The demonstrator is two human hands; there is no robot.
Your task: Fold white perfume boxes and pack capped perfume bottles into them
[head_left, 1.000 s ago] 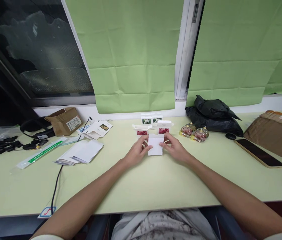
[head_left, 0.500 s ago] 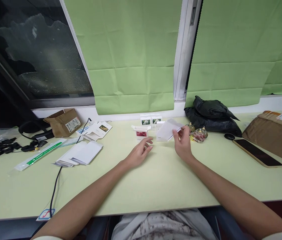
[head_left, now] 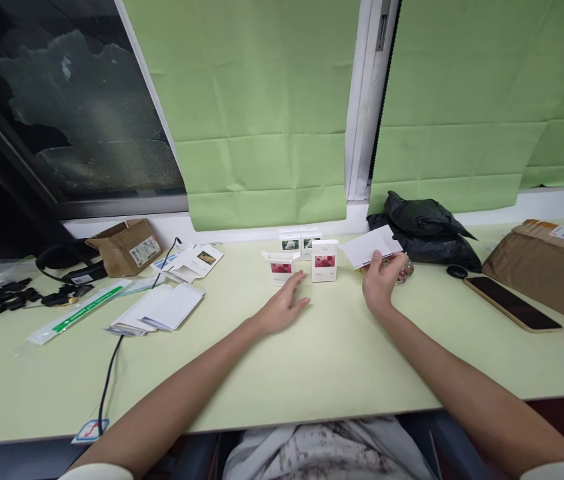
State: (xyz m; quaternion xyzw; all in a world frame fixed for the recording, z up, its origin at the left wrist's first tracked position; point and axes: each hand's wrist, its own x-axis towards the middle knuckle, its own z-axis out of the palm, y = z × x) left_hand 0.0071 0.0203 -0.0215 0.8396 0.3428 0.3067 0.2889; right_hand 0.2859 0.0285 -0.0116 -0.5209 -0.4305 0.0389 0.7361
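Observation:
My right hand (head_left: 381, 283) grips a flat piece of white card (head_left: 371, 245) by its lower edge, holding it above the table in front of the small glittery ornaments (head_left: 405, 270). Fingers stretched, my left hand (head_left: 281, 307) rests near a small white box (head_left: 281, 269) with a red flower picture and its top flaps raised. Whether the fingertips touch that box I cannot tell. Just right of them stands a second white box (head_left: 325, 261) with a red flower picture, its top closed. Behind, two white boxes (head_left: 291, 241) with white flower pictures stand side by side.
A pile of flat white cards (head_left: 175, 308) lies left, with unfolded printed cartons (head_left: 202, 262) behind it. Further left are an open brown box (head_left: 126, 248), a black cable (head_left: 109, 377) and a green-striped plastic sleeve (head_left: 82, 312). Black bags (head_left: 427, 230), a phone (head_left: 512, 303) and a parcel (head_left: 545, 270) lie right.
My right hand has moved right with the white card, uncovering the closed red-flower box. My left hand has stayed nearly in place, its fingers straighter now.

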